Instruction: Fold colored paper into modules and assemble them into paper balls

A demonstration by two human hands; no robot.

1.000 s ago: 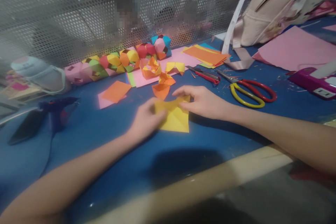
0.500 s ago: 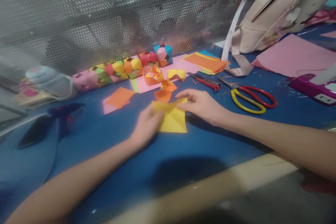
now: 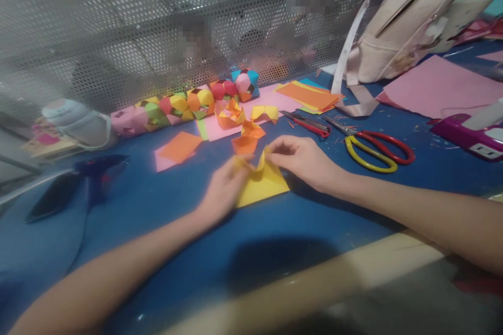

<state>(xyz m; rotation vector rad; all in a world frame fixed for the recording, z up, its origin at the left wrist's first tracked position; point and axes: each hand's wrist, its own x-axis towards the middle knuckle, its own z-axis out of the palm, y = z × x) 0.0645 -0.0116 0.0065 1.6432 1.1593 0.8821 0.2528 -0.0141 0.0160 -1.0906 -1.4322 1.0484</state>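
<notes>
Both of my hands grip a yellow square of paper (image 3: 264, 184) over the blue tabletop (image 3: 184, 267). My left hand (image 3: 226, 183) is closed on its left side, a little blurred. My right hand (image 3: 296, 159) pinches the far right corner, which bends upward and inward. The paper's near edge lies flat and slanted. Just beyond the hands are folded orange paper pieces (image 3: 245, 145), a folded yellow piece (image 3: 264, 113) and a partly joined orange-yellow paper model (image 3: 230, 113).
A row of colourful paper balls (image 3: 173, 107) stands along the perforated metal panel (image 3: 149, 26). Scissors (image 3: 369, 152) and a red cutter (image 3: 310, 124) lie to the right. Loose sheets (image 3: 178, 147), a glue gun (image 3: 96, 170), a pale bag (image 3: 393, 36) and a purple power strip (image 3: 463, 133) surround the work.
The yellow paper has turned slightly, and its far edge now curls up between my hands. My right fingers have closed into a pinch on the corner.
</notes>
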